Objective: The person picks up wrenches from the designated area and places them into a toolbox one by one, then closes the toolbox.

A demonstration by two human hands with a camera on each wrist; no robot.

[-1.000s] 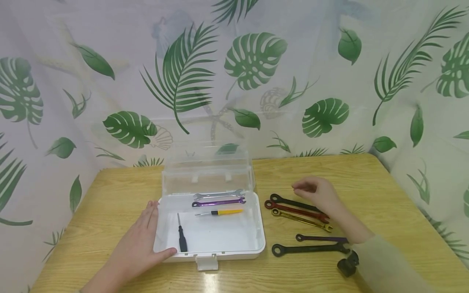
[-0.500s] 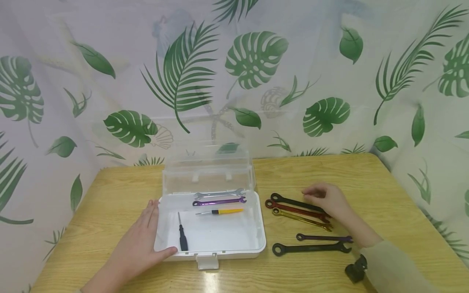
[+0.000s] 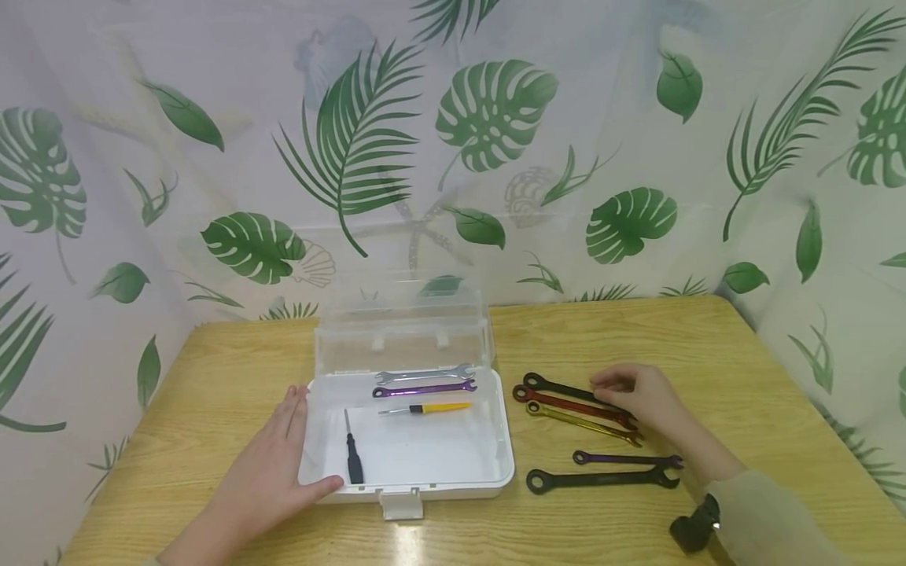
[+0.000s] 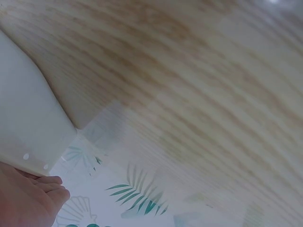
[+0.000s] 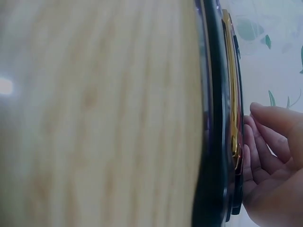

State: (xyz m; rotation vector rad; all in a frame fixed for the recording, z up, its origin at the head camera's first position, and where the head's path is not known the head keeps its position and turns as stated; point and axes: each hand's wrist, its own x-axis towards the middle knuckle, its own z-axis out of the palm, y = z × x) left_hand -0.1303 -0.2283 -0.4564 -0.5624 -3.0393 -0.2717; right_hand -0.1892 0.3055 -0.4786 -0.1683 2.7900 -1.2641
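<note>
Seven wrenches [image 3: 600, 479], two screwdrivers [image 3: 351, 461], one open box [image 3: 504, 464], two hands [image 3: 265, 479].

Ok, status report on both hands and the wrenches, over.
Left hand flat against the white box, holding nothing. Right hand curled over the black wrench, grip not confirmed. Nothing in the way.

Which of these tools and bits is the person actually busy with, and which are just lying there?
In hand:
right hand over the black wrench
left hand resting against the white toolbox

Lying about:
red wrench
gold wrench
small purple wrench
large black wrench
the tools in the box: silver wrench, purple wrench, yellow screwdriver, black screwdriver
</note>
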